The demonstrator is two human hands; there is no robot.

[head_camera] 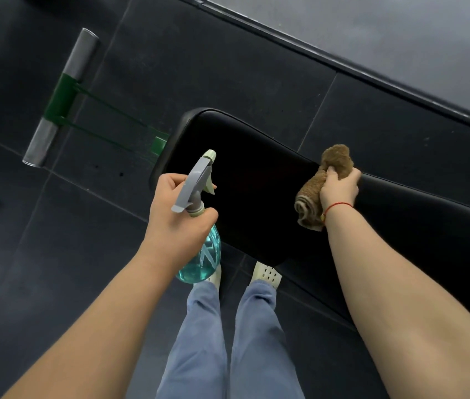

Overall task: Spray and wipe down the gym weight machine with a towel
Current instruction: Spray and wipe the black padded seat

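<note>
Over dark tiled floor (89, 254), black bench pad (256, 180); left hand (176, 217) grips bottle (200, 254), right hand (340, 188) clutches towel (325, 180) on pad. No readable writing.

head view, steeply downward, close above bench pad (251, 180)

No text, label, brand, number or sign can be read anywhere in the view. The spray bottle (202, 262) carries only faint moulded lines on its clear blue body, and they form no legible letters.
</note>
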